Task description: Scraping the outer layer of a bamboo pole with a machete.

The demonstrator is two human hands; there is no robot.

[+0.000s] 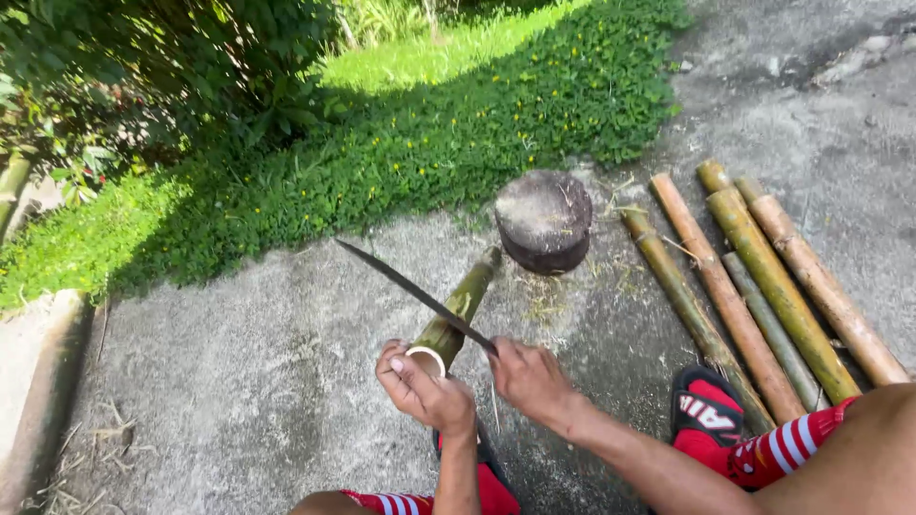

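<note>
Nearest in, the left hand [425,386] curls its fingers [401,365] around the cut, hollow end of a green bamboo pole [458,310], thumb on the pale rim. At three o'clock from it, the right hand [530,380] is closed tight on the handle of a long dark blade [412,291] laid across the pole. The pole slants toward one o'clock over rough grey concrete [267,372], reaching a round weathered wooden block [544,221]. Smooth bamboo lengths [754,286] lie at two o'clock.
</note>
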